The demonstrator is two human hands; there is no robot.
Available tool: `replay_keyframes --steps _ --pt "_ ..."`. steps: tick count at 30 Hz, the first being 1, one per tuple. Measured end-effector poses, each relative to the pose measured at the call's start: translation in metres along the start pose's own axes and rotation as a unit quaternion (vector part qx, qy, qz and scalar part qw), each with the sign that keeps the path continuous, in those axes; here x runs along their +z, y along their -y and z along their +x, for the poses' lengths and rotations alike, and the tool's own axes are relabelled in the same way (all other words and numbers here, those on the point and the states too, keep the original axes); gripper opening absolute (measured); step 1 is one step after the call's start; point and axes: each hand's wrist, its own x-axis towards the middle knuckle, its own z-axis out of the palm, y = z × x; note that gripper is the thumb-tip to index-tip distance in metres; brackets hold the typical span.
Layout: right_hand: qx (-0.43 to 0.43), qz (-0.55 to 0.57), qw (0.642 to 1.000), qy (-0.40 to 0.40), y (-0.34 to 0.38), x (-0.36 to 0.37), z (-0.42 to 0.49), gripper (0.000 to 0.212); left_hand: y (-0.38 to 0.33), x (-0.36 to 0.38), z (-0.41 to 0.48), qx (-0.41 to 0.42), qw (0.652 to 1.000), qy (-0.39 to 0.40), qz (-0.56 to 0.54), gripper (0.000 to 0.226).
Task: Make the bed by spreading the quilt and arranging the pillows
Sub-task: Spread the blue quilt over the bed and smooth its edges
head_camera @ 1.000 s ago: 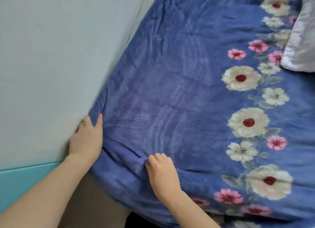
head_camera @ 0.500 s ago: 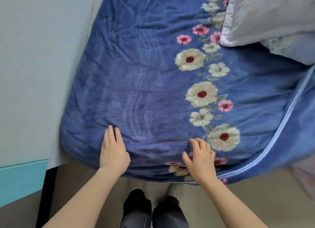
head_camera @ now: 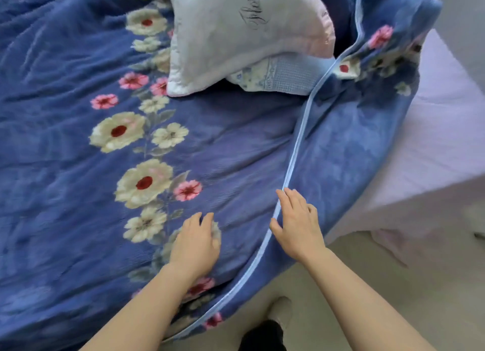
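Blue floral quilt (head_camera: 65, 167) covers the bed left of its light-blue piped hem (head_camera: 294, 151). The flower band and hem both run from the near edge toward the far end. Right of the hem a folded flap, then bare lavender sheet (head_camera: 441, 140), with beige floor (head_camera: 393, 285) nearer. White script pillow (head_camera: 236, 35) lies far, left of the hem, over a blue patterned pillow (head_camera: 283, 77). Left hand (head_camera: 195, 243) lies flat on the quilt left of the hem. Right hand (head_camera: 298, 224) rests across the hem, fingers loosely spread, gripping nothing.

bed (head_camera: 443, 151), blue floral quilt (head_camera: 228, 151), pillows (head_camera: 236, 35)
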Motion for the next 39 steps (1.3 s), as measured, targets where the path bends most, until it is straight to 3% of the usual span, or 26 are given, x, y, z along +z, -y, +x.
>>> replay_keyframes --steps 2,9,14,19,23,26,28,29,32,36,38,39 --pt "-0.003 0.003 1.0 -0.023 -0.056 -0.013 0.017 0.064 -0.056 0.015 0.028 0.003 0.999 -0.016 -0.03 0.058" --pt "-0.016 -0.048 0.999 0.015 -0.227 -0.065 0.056 0.071 -0.235 0.053 0.093 -0.009 0.983 -0.026 -0.182 0.066" --pt "-0.008 -0.049 0.999 -0.004 -0.283 -0.096 0.104 0.061 -0.285 0.053 0.14 -0.048 0.986 -0.043 -0.155 0.069" --pt "-0.04 -0.047 0.998 -0.008 -0.321 -0.136 0.191 0.061 -0.317 0.025 0.209 -0.065 0.978 -0.121 -0.157 0.086" --pt "-0.088 -0.103 0.991 -0.013 -0.343 -0.151 0.271 0.078 -0.34 0.0 0.282 -0.07 0.967 -0.151 -0.195 0.101" --pt "-0.162 -0.152 0.974 -0.035 -0.351 -0.155 0.324 0.088 -0.365 0.001 0.322 -0.103 0.966 -0.104 -0.213 0.123" --pt "-0.238 -0.188 0.949 -0.082 -0.348 -0.159 0.348 0.083 -0.383 0.008 0.328 -0.096 0.985 -0.04 -0.138 0.135" --pt "-0.275 -0.209 0.934 -0.096 -0.347 -0.159 0.362 0.075 -0.39 0.012 0.329 -0.083 0.99 0.0 -0.116 0.13" --pt "-0.336 -0.347 0.87 -0.104 -0.335 -0.167 0.395 0.06 -0.415 0.025 0.323 -0.061 0.974 0.123 -0.182 0.051" --pt "-0.416 -0.516 0.749 0.032 -0.339 -0.159 0.421 0.047 -0.463 0.053 0.309 -0.028 0.949 0.242 -0.2 0.031" --pt "-0.409 -0.512 0.748 0.104 -0.355 -0.144 0.414 0.051 -0.48 0.071 0.3 -0.013 0.947 0.255 -0.193 0.037" --pt "-0.39 -0.459 0.783 0.158 -0.367 -0.14 0.402 0.059 -0.485 0.08 0.294 -0.02 0.944 0.259 -0.205 0.045"
